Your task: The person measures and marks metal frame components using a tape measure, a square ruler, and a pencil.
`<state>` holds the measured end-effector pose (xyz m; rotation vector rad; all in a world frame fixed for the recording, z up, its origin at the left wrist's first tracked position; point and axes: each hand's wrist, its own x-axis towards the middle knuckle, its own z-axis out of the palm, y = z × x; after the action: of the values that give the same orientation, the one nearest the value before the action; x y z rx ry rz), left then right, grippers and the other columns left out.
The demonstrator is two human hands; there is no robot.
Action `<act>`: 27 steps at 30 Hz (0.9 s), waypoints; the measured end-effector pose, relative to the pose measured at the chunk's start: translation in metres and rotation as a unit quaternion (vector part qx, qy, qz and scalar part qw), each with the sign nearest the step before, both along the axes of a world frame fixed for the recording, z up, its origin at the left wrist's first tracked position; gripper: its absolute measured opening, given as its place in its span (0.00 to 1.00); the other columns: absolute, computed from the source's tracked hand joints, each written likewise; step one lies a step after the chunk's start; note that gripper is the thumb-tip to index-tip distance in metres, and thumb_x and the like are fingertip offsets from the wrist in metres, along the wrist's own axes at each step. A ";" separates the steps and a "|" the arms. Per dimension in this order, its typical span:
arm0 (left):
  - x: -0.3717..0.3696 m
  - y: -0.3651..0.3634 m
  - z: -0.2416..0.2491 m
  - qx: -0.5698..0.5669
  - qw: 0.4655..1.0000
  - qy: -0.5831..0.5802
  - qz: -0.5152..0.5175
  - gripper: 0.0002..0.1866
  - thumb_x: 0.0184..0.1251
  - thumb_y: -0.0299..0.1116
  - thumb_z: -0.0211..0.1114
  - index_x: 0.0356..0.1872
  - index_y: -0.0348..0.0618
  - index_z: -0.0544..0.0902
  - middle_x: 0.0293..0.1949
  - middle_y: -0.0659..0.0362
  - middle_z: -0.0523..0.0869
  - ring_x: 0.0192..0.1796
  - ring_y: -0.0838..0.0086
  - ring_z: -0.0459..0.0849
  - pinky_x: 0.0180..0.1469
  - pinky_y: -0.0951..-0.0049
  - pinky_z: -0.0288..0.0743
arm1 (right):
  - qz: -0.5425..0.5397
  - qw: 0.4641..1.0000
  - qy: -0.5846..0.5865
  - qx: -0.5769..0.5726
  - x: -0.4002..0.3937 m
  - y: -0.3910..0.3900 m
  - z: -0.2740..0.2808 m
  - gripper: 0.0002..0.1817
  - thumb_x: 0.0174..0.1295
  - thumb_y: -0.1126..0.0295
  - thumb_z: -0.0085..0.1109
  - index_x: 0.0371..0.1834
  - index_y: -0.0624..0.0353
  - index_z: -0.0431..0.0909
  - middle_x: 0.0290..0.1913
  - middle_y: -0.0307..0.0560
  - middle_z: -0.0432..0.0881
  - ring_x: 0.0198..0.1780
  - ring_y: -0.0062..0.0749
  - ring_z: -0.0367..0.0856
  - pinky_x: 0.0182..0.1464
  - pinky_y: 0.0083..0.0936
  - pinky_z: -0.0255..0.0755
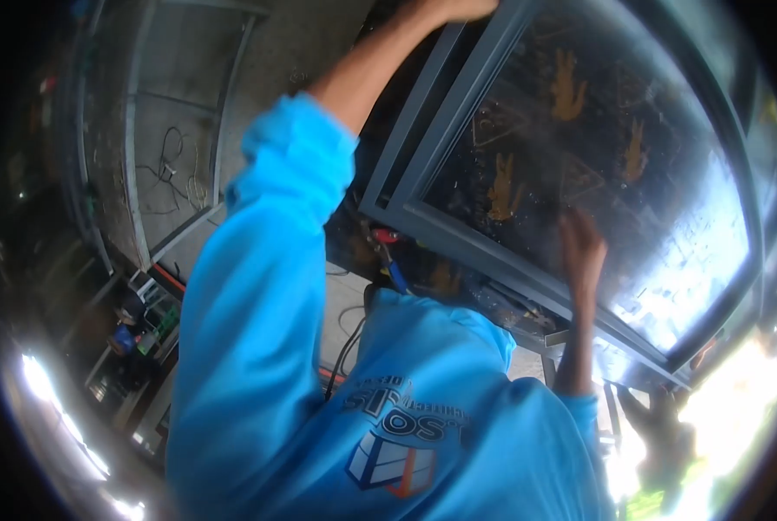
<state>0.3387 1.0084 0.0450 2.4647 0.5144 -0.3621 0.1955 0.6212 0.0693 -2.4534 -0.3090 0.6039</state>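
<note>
The grey framed panel (pixel 610 195) lies in front of the person, the left hand (pixel 462 9) at its far-left side and the blurred right hand (pixel 584 243) over its pane, both hands' grips impossible to tell.

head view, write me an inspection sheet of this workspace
Surface: dark tabletop with yellowish marks, mostly beneath the frame.
Job's things: grey frame around a shiny pane.
Clutter: red-and-blue tool beside the frame's near corner.
Hands: left hand at the top picture edge, partly cut off; right hand blurred, over the pane; contact unclear for both.
Cables: black cable at lower centre; loose wire at left.
Surroundings: metal rack at left.
</note>
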 end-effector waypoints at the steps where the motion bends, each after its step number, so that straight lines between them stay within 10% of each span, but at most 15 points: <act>1: -0.041 -0.004 -0.009 -0.017 0.999 -0.033 -0.004 0.30 0.56 0.44 0.60 0.55 0.30 0.70 0.48 0.36 0.78 0.51 0.48 0.79 0.52 0.57 0.74 | -0.022 0.999 0.021 -0.019 -0.029 -0.017 0.004 0.16 0.61 0.65 0.59 0.49 0.63 0.79 0.41 0.57 0.84 0.39 0.39 0.85 0.40 0.31 0.76; 2: -0.081 -0.005 -0.010 -0.032 0.997 -0.070 -0.007 0.26 0.53 0.44 0.62 0.43 0.27 0.78 0.38 0.37 0.83 0.43 0.48 0.83 0.45 0.57 0.78 | -0.043 0.998 0.038 -0.037 -0.050 -0.030 0.007 0.15 0.61 0.66 0.59 0.48 0.63 0.80 0.40 0.56 0.84 0.38 0.40 0.85 0.41 0.32 0.76; 8: -0.283 -0.045 0.021 -0.212 0.960 0.053 0.173 0.32 0.59 0.49 0.61 0.53 0.31 0.69 0.45 0.39 0.81 0.51 0.50 0.81 0.53 0.61 0.72 | 0.087 0.996 -0.020 0.013 -0.079 -0.009 0.031 0.12 0.59 0.77 0.56 0.46 0.63 0.79 0.39 0.55 0.82 0.47 0.48 0.79 0.48 0.34 0.72; 19: -0.300 -0.029 0.017 -0.302 0.945 0.052 0.119 0.35 0.42 0.33 0.65 0.56 0.30 0.70 0.48 0.43 0.80 0.53 0.58 0.79 0.54 0.67 0.71 | 0.578 0.776 -0.225 0.116 -0.042 0.194 0.024 0.18 0.48 0.78 0.54 0.45 0.61 0.79 0.48 0.47 0.76 0.57 0.40 0.71 0.64 0.33 0.62; 27: -0.308 -0.031 0.001 -0.314 0.937 0.006 0.151 0.32 0.45 0.31 0.65 0.55 0.31 0.70 0.47 0.45 0.81 0.51 0.60 0.80 0.53 0.67 0.72 | 0.633 0.721 -0.268 0.088 -0.031 0.215 0.007 0.12 0.53 0.74 0.52 0.40 0.56 0.81 0.43 0.43 0.78 0.53 0.30 0.73 0.61 0.31 0.62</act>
<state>0.0311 0.9775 0.0461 1.7376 0.6522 -0.3474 0.1642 0.8364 0.0765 -1.8298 -2.2393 0.2693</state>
